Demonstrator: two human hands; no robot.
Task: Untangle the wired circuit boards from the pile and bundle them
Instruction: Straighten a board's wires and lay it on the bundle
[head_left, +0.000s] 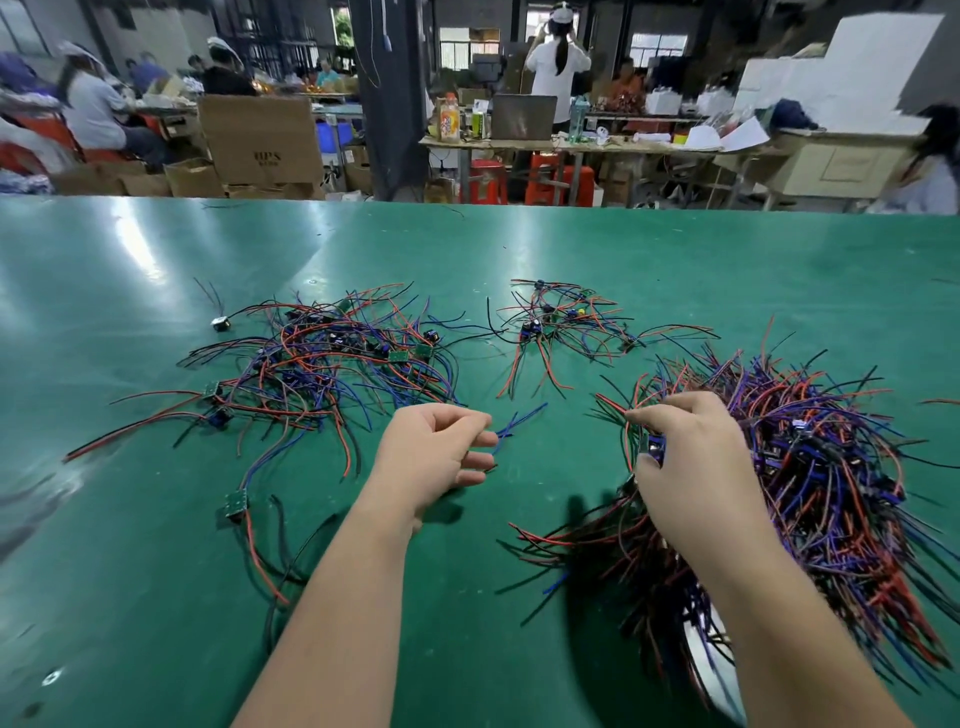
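Observation:
A big bundle of wired circuit boards (810, 467) with red, blue, purple and black leads lies at the right. My right hand (691, 457) grips it at its left edge, fingers curled round a small board and wires. My left hand (436, 452) hovers over the green table (467, 249), fingers curled, pinching the ends of blue wires (519, 421) that run off to the right. A loose tangled pile (322, 358) spreads at the left. A smaller tangle (561, 322) lies further back in the middle.
A single board with red and black leads (236, 506) lies near my left forearm. A small black part (218, 323) sits left of the pile. Beyond the table's far edge are cardboard boxes (260, 140), other benches and seated and standing people.

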